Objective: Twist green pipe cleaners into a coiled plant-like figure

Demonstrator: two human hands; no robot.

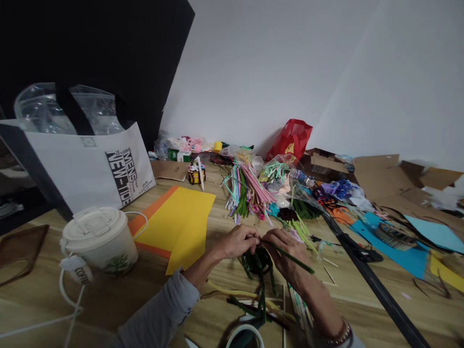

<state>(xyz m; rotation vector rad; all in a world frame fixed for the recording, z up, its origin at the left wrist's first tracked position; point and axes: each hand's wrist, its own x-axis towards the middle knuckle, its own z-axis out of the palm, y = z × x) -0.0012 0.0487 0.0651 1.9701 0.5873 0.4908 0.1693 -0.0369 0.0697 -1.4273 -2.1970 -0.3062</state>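
Note:
My left hand [240,240] is closed in a pinch at the top of a looped dark green pipe cleaner shape [248,265]. My right hand [284,246] meets it there, fingers curled, with a long green pipe cleaner [295,261] running out from under them toward the lower right. The fingertips of both hands nearly touch, and the exact join between them is hidden. Below the hands, more green pipe cleaner strands hang down over yellow pipe cleaners [232,290] and thin sticks [284,309]. A white roll [246,329] lies at the bottom edge.
A big bundle of coloured pipe cleaners [248,191] lies beyond my hands. Yellow paper sheets [181,217] and a lidded white container [105,241] stand left, before a white bag [90,169]. To the right are a black bar [380,290], blue paper [395,251] and cardboard [387,176].

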